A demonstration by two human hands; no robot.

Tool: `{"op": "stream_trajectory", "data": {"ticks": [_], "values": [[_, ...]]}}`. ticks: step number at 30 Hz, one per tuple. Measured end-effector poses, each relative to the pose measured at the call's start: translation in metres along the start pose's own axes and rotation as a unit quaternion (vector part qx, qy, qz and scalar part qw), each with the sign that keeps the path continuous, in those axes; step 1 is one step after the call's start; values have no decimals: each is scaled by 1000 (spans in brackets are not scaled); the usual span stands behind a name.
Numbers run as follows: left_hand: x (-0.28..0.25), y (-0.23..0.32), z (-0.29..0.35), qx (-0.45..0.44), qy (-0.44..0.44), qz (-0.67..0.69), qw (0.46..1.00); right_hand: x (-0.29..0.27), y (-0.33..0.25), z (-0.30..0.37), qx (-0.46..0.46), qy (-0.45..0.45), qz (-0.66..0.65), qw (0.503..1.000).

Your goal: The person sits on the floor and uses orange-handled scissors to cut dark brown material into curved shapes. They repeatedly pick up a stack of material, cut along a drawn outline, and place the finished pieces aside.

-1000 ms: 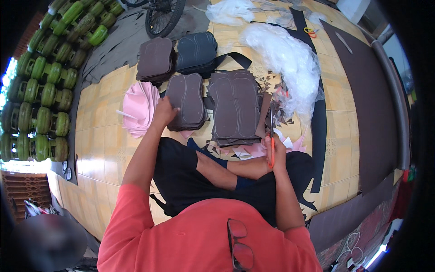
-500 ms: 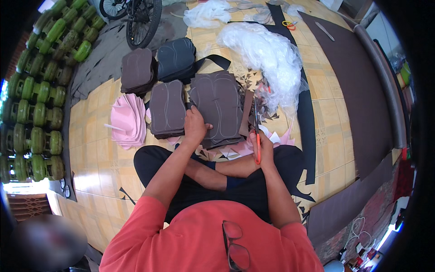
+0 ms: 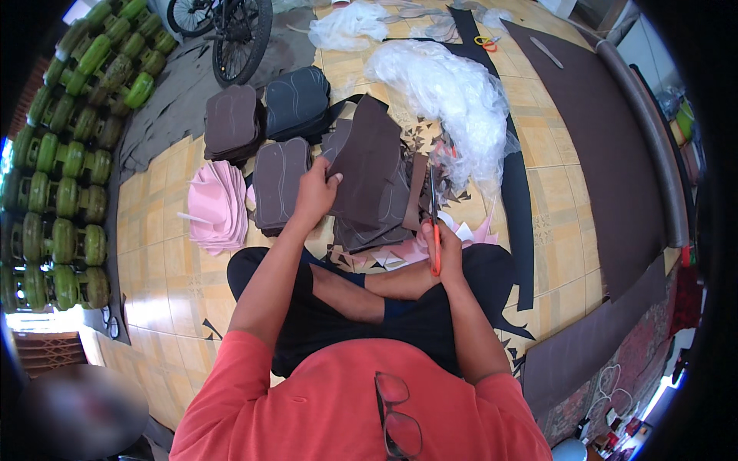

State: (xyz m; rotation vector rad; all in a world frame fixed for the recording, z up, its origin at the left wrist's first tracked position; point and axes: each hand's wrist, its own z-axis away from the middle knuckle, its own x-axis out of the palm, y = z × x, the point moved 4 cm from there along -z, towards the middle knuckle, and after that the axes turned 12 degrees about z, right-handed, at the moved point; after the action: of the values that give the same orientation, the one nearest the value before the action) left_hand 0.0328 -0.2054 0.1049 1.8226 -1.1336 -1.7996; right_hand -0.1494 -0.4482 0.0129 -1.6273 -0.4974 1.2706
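So I've got a plain-looking brown sheet [image 3: 367, 165] up at a slant over the wide brown stack [image 3: 392, 201], with the fingers of my left hand [image 3: 317, 190] closed on its near left edge, thumb on top. Can't tell from this angle if the far end touches the pile. My right hand [image 3: 446, 252] is just off the near right side of that stack, fingers wrapped around the orange handles of the scissors [image 3: 437, 244], blades pointing away from me and looking pretty much together. A loose brown strip [image 3: 417, 183] sits right by the blades. Left of the wide pile there's a narrower brown stack [image 3: 279, 184] with pale outlines drawn on top, then a fan of pink sheets [image 3: 215, 207] beside that. Behind those I see another brown stack [image 3: 232, 119] next to a dark bluish stack [image 3: 296, 100]. Everything's on the tiled floor [image 3: 161, 284], with a big heap of clear plastic [image 3: 453, 100] past the scraps, a long brown roll-end sheet [image 3: 592, 161] off right, and green cylinders [image 3: 61, 200] piled way over left.
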Motion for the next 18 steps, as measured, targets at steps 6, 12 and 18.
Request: {"op": "stream_trajectory", "data": {"ticks": [6,12,18], "values": [[-25,25,25,9,117,243,963,-7,-20,5,23,3,4,1000],[-11,31,53,-157,41,614,773,1,-40,15,-21,9,66,998],[-15,42,75,-153,48,675,720,2,-90,16,-72,-11,27,997]]}}
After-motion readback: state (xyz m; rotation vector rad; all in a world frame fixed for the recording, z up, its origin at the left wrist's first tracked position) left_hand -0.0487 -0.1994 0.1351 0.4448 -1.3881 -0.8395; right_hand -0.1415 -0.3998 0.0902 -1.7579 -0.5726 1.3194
